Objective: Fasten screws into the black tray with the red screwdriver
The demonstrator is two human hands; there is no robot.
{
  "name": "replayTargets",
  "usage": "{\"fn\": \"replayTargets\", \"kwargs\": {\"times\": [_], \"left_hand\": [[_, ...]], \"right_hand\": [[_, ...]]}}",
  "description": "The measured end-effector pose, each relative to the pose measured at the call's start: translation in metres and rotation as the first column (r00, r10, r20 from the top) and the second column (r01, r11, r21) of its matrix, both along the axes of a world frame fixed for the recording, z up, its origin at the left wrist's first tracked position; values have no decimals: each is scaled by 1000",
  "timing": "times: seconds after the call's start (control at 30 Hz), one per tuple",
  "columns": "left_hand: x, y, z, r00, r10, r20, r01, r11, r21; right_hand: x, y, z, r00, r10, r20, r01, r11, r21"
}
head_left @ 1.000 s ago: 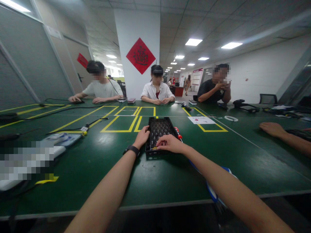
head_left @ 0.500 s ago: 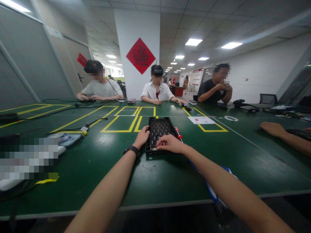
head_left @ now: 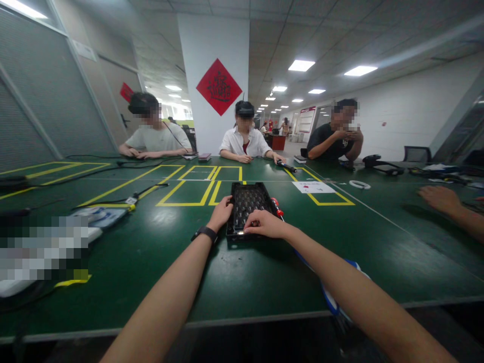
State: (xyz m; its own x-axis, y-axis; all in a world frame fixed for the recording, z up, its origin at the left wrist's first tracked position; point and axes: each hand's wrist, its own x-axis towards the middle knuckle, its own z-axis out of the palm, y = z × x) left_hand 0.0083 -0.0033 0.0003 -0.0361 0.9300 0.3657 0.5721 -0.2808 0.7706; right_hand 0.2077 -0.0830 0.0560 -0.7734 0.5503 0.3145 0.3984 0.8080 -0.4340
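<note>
A black grid tray point(head_left: 249, 199) lies on the green table point(head_left: 151, 252) in front of me. My left hand point(head_left: 221, 214), with a dark band at the wrist, grips the tray's left edge with curled fingers. My right hand point(head_left: 264, 224) rests on the tray's near right corner, fingers bent and pinched over a small pale part at the near edge that I cannot make out. A red-handled tool point(head_left: 277, 206) lies against the tray's right side, partly hidden by my right hand.
Three people sit along the far side of the table. Another person's hand point(head_left: 440, 199) rests on the table at the right. Yellow tape rectangles point(head_left: 189, 194), cables point(head_left: 113, 201), a white sheet point(head_left: 313, 187) and a white ring point(head_left: 359, 184) lie beyond the tray. A blue-and-white object point(head_left: 333, 297) sits under my right forearm.
My hands stay on the tray almost unmoved. The hand at the right has drawn back towards the right edge. The person in white has reached a hand out along the table.
</note>
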Motion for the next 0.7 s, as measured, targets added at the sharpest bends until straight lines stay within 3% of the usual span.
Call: {"fn": "replayTargets", "kwargs": {"times": [0.17, 0.3, 0.7], "left_hand": [[0, 2, -1, 1000, -2, 0, 2, 1000, 7], [-1, 3, -3, 1000, 3, 4, -3, 1000, 8], [0, 2, -1, 1000, 6, 13, -6, 1000, -1]], "right_hand": [[0, 4, -1, 998, -44, 35, 41, 994, 102], [1, 7, -4, 995, -68, 77, 60, 993, 101], [1, 5, -5, 998, -64, -19, 66, 992, 105]]}}
